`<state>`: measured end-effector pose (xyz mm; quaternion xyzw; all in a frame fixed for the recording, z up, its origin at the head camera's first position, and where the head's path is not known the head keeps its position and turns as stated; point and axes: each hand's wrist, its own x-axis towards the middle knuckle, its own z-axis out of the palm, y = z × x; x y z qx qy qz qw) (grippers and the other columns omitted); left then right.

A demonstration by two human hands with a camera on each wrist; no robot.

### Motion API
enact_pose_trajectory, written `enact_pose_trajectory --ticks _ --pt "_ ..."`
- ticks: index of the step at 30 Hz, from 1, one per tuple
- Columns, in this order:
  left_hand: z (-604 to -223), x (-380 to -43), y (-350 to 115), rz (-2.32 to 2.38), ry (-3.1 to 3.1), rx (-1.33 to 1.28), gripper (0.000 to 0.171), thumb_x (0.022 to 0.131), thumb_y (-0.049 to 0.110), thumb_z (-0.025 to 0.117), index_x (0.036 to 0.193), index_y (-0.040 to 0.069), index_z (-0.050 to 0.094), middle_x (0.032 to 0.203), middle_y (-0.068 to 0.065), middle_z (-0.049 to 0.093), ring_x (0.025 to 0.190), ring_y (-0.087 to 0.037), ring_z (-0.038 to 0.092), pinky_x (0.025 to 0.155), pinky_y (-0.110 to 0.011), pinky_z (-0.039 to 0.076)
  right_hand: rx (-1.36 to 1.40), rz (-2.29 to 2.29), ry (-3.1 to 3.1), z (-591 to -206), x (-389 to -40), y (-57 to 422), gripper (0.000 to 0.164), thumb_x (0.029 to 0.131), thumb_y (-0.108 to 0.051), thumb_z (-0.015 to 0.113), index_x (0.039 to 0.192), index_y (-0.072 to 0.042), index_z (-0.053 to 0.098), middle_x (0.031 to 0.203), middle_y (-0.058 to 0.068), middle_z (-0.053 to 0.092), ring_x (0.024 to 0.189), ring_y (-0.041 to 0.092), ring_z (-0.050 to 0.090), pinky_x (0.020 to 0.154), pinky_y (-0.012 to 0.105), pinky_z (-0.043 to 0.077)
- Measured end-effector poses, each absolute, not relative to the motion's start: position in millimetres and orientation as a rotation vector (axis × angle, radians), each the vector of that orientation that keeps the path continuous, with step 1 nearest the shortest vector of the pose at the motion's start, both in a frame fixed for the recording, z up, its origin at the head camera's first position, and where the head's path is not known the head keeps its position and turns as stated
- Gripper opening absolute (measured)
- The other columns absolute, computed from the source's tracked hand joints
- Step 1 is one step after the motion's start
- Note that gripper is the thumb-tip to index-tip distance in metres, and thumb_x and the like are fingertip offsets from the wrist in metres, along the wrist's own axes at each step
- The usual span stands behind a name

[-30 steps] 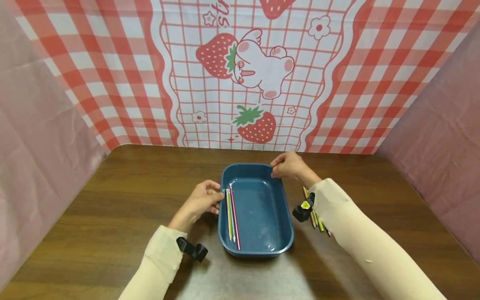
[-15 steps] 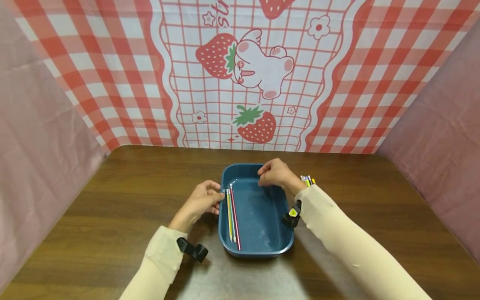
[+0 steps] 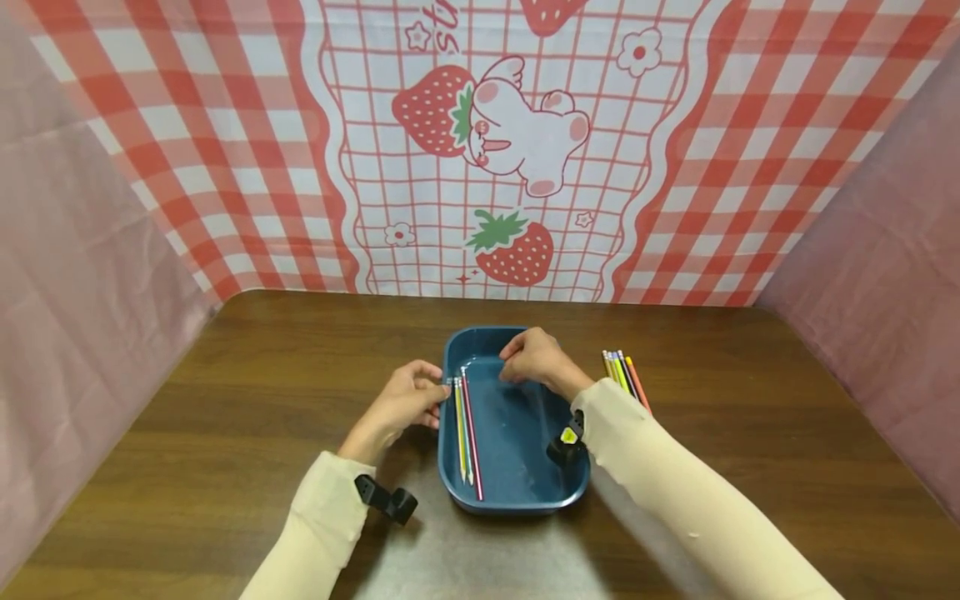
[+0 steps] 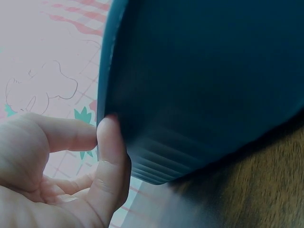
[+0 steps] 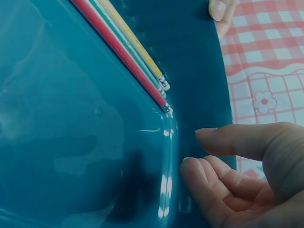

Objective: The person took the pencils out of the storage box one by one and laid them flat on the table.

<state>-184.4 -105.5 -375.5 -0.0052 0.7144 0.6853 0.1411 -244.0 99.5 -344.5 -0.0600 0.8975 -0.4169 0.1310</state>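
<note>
A deep blue plastic tray (image 3: 517, 442) stands on the table with my left hand (image 3: 405, 400) at its left side. In the left wrist view that hand's thumb and forefinger pinch the tray's rim (image 4: 105, 61). Several pencils lie lengthwise along the tray's left wall, among them a red pencil (image 5: 123, 52), a green one (image 5: 135, 54) and a yellow one (image 5: 135, 40). My right hand (image 3: 542, 360) is over the tray's far right part, fingers loosely curled. The right wrist view shows a gap between its thumb and forefinger, with nothing held, close to the pencils' eraser ends.
More pencils (image 3: 622, 371) lie side by side on the wooden table (image 3: 750, 433) right of the tray, partly behind the right sleeve (image 3: 675, 467). A red and white checked cloth (image 3: 270, 167) hangs along the table's back edge. Pink cloth (image 3: 885, 250) flanks both sides.
My right hand has moved left from the tray's right rim to over its inside, uncovering the far ends of the pencils on the table. The left hand stays on the rim.
</note>
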Motion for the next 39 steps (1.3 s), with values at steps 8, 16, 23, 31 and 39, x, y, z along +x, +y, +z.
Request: enact_pose_trajectory --ticks 8,16,23,31,39 --pt "-375.9 -185.0 -103.8 1.976 2.053 -0.035 0.031 0.088 -0.005 0.053 0.116 -0.009 0.04 0.069 -0.004 0.048 0.049 -0.009 0.047 0.042 -0.018 0.047 -0.157 -1.163 2.6 -351.0 -240.5 96.5 0.031 0.07 -0.001 0.078 0.099 0.005 0.066 0.089 0.012 0.067 0.062 0.013 0.064 0.066 0.03 0.059" --pt "-374.8 -184.4 -103.8 1.983 2.041 -0.011 0.03 0.087 -0.003 0.053 0.114 -0.008 0.04 0.068 -0.002 0.048 0.05 -0.009 0.048 0.043 -0.018 0.047 -0.141 -1.102 2.601 -358.4 -237.5 88.1 0.033 0.065 -0.005 0.083 0.094 0.002 0.068 0.084 0.009 0.067 0.058 0.013 0.061 0.06 0.025 0.056" --pt "-374.7 -183.1 -106.2 1.988 2.04 -0.025 0.027 0.088 -0.004 0.052 0.112 -0.009 0.04 0.068 -0.003 0.048 0.05 -0.009 0.048 0.042 -0.018 0.047 -0.138 -1.1 2.557 -363.1 -234.7 76.9 0.037 0.065 -0.006 0.085 0.096 0.001 0.066 0.085 0.008 0.065 0.061 0.012 0.059 0.06 0.024 0.055" --pt "-375.0 -182.7 -106.5 1.996 2.035 -0.007 0.028 0.088 -0.004 0.053 0.112 -0.009 0.04 0.069 -0.002 0.048 0.05 -0.008 0.048 0.042 -0.017 0.047 -0.171 -1.04 2.605 -364.9 -231.6 69.6 0.039 0.061 -0.01 0.087 0.094 -0.001 0.067 0.078 0.006 0.066 0.058 0.011 0.059 0.058 0.023 0.052" --pt "-372.6 -181.9 -106.5 1.98 2.036 -0.01 0.027 0.088 -0.004 0.052 0.112 -0.009 0.04 0.068 -0.003 0.048 0.05 -0.008 0.048 0.042 -0.017 0.047 -0.211 -0.949 2.658 -368.3 -229.9 62.1 0.04 0.06 -0.014 0.089 0.091 -0.002 0.067 0.077 0.005 0.065 0.066 0.013 0.058 0.06 0.022 0.049"
